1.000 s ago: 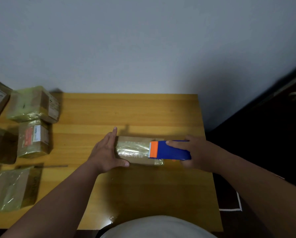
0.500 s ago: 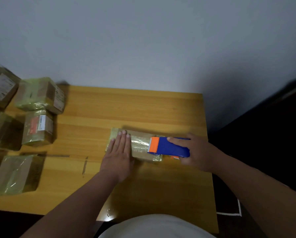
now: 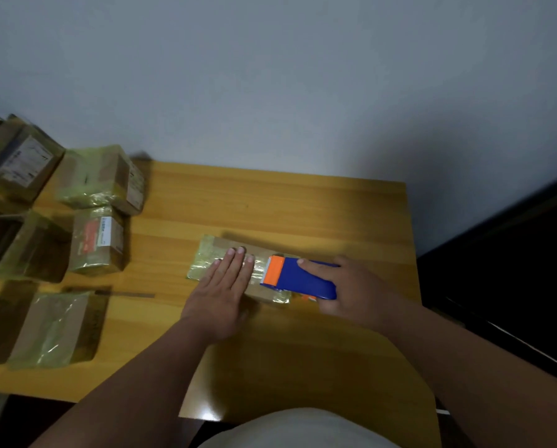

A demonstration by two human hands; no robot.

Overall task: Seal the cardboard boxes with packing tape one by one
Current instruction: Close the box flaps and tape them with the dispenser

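Flat cardboard box [image 3: 228, 250] lies on the wooden table [image 3: 270, 202], right of centre, already partly covered in glossy tape. Left hand [image 3: 222, 286] rests flat on its top, fingers straight and together, pressing the tape down. Right hand [image 3: 351, 289] grips the blue-and-orange tape dispenser [image 3: 299, 278], index finger laid along its top, orange cutter end sitting on the right part of the box. Step in hand, by my reading: laying and smoothing a strip along the top of this box. Next move likely calls for keeping the box pinned while the dispenser is drawn off and the tape cut at the edge. Taped boxes [image 3: 96, 179] are stacked at far left, well apart.
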